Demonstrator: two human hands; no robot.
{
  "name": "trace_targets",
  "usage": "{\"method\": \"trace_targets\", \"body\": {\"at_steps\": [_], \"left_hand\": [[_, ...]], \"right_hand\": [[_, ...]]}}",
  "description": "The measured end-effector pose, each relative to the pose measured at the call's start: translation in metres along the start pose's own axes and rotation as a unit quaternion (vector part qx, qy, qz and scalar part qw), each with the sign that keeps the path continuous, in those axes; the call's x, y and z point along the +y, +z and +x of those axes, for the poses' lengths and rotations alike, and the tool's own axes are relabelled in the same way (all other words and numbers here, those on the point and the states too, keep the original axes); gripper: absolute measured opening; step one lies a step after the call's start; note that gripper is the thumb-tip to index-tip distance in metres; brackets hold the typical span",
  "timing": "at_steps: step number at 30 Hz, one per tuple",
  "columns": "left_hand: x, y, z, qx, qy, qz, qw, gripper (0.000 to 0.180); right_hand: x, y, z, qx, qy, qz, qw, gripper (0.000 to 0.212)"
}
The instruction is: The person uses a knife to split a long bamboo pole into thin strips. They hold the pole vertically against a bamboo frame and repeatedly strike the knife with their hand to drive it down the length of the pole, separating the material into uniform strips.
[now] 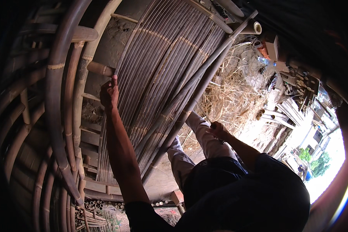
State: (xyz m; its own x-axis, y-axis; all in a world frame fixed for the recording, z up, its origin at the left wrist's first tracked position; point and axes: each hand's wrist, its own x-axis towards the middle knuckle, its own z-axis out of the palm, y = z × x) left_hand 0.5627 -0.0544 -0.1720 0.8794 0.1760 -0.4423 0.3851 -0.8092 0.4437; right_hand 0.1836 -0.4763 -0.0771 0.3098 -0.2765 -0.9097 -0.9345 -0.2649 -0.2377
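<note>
A wide panel of narrow bamboo slats (154, 73) slopes across the middle, with lighter bands crossing it. At its left edge is my left hand (110, 92), fingers curled and one fingertip against the end of a short bamboo crosspiece (100, 69). Whatever lies inside those curled fingers is hidden. My right hand (219, 132) is closed in front of my legs, right of the panel. From it a thin, dark, stick-like tool (204, 115) points up and left; its kind is unclear. Two long bamboo poles (199, 83) run diagonally along the panel's right side.
Thick curved bamboo frames (58, 89) stand close on the left. Loose straw or shavings (236, 89) cover the ground at right. Cut bamboo tubes (274, 116) lie beyond, near a cardboard box (272, 47). More cut bamboo (92, 218) is stacked at the lower left.
</note>
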Motion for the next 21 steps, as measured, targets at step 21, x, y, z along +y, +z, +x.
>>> {"method": "trace_targets", "body": {"at_steps": [21], "left_hand": [[0.013,-0.02,-0.009,-0.001,-0.14,0.126,0.982,0.078]], "right_hand": [[-0.012,-0.007,0.007,-0.02,-0.12,-0.196,0.973,0.039]]}}
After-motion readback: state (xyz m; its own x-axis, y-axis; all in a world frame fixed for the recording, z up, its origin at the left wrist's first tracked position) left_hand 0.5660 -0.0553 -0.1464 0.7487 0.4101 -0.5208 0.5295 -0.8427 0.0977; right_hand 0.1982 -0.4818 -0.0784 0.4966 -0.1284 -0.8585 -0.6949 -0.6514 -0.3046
